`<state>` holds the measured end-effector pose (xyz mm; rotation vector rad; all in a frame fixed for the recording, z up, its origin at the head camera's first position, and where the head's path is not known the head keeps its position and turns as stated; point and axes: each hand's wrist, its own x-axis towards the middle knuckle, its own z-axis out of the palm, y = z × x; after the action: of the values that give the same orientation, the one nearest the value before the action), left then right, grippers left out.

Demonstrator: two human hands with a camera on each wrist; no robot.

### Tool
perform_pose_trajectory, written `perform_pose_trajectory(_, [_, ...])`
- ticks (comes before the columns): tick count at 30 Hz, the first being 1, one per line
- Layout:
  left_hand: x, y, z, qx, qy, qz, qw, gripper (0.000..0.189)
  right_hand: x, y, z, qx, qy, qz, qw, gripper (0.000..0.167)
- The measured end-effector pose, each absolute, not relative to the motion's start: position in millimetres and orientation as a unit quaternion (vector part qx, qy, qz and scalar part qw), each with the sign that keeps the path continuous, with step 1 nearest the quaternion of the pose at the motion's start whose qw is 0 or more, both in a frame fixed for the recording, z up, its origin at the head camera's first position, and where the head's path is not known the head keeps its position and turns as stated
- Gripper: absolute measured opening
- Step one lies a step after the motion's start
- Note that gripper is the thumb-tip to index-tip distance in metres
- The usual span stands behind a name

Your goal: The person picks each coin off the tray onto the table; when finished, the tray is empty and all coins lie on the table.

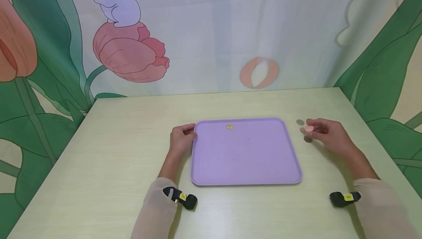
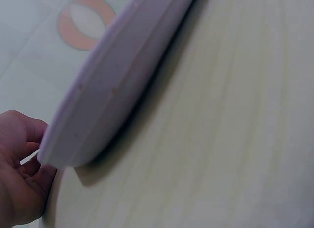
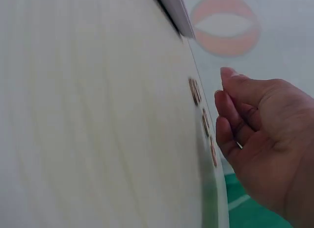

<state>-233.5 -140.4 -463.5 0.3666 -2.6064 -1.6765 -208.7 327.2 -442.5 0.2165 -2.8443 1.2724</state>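
A shallow purple tray [image 1: 245, 154] lies in the middle of the table, with one gold-coloured coin [image 1: 230, 126] near its far rim. My left hand [image 1: 182, 139] holds the tray's far left corner; in the left wrist view its fingers bend around that end of the tray wall [image 2: 105, 86]. To the right of the tray, my right hand [image 1: 329, 134] pinches a pale pinkish coin [image 1: 308, 128] between thumb and fingertips. Beside these fingers lie a grey coin [image 1: 300, 122] and a darker coin [image 1: 308, 139]. Coins [image 3: 195, 91] appear edge-on in the right wrist view, below the hand [image 3: 274, 135].
The pale wooden table [image 1: 128, 147] runs back to a curtain [image 1: 204, 41] printed with flowers and a white animal. Black wrist cameras [image 1: 344, 198] sit on both forearms, just above the tabletop.
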Motion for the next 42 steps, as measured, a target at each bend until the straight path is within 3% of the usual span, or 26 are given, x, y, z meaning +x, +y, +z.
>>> perform_pose_trajectory(13, [-232, -139, -460, 0.120, -0.835, -0.537, 0.011, 0.040, -202, 362, -455, 0.052, -0.943, 0.328, 0.017, 0.036])
perform_pose_trajectory(29, [-232, -139, -460, 0.118, -0.834, -0.539, 0.012, 0.041, -204, 365, -451, 0.024, -0.946, 0.322, -0.033, 0.047])
perform_pose_trajectory(42, [-231, -139, -460, 0.118, -0.834, -0.539, 0.008, 0.040, -200, 365, -456, 0.020, -0.944, 0.329, -0.022, 0.048])
